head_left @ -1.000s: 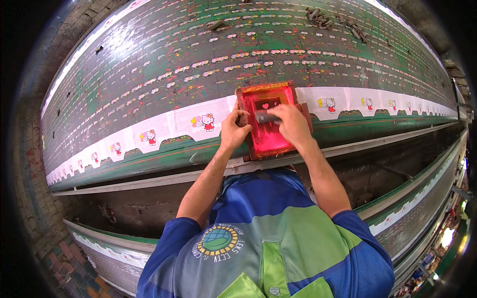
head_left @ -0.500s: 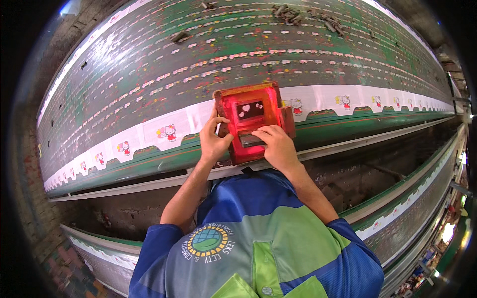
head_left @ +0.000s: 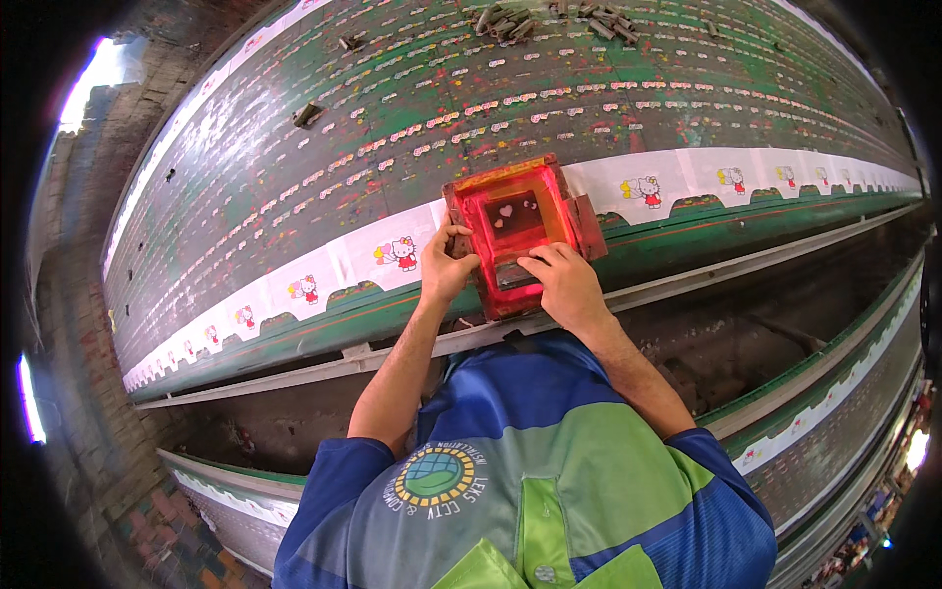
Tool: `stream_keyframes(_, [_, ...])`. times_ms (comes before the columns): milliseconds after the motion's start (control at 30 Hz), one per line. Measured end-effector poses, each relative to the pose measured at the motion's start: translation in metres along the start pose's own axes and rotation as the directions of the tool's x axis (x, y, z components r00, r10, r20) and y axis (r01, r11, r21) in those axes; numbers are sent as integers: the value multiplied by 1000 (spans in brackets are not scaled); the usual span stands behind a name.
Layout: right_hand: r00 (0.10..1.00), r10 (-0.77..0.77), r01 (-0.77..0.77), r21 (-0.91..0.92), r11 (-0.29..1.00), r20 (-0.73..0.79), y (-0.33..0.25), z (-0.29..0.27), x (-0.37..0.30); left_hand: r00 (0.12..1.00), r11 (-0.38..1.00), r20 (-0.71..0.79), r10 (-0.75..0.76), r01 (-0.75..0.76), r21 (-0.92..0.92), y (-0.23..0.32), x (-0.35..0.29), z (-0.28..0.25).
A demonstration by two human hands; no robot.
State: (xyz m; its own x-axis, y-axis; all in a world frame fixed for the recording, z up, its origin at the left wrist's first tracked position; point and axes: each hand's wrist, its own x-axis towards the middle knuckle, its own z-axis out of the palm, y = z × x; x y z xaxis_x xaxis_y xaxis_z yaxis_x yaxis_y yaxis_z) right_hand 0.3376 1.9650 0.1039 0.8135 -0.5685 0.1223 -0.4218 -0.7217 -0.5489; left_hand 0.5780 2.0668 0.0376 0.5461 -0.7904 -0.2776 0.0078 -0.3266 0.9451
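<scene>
A small red-stained screen-printing frame (head_left: 503,178) lies over the white strip, tilted slightly; its dark mesh window shows pale hearts. My left hand (head_left: 447,267) pinches the frame's left side between thumb and fingers. Inside the frame's near part, the fingers of my right hand (head_left: 572,288) are closed on a dark, flat squeegee (head_left: 514,276). The white strip (head_left: 342,249) runs along the near edge of the long table, printed with a row of cartoon cats holding balloons. One printed cat (head_left: 397,253) sits just left of the frame, another (head_left: 643,190) just right of it.
The long, green-grey table (head_left: 392,108) is spotted with paint. Several dark scraps (head_left: 505,24) lie in piles at its far side. A pale rail (head_left: 343,365) edges the table in front of me. A second table (head_left: 834,417) with a similar strip stands behind me.
The frame has shifted right along the strip by about one printed cat, with both hands still on it. A printed cat now shows at its left. My view has turned a little.
</scene>
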Motion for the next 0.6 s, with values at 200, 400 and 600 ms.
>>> stream_keyframes(200, [999, -21, 20, 20, 1000, 41, 2, -5, 1, 978, 971, 86, -188, 198, -132, 14, -3, -6])
stream_keyframes(400, [997, -52, 45, 108, 993, 63, 32, -3, 60, 997, 964, 59, -46, 60, -258, 9, -3, -4])
stream_keyframes(600, [986, 81, -86, 28, 996, 149, 39, -2, 133, 999, 997, 36, -5, 8, -71, 8, -3, -4])
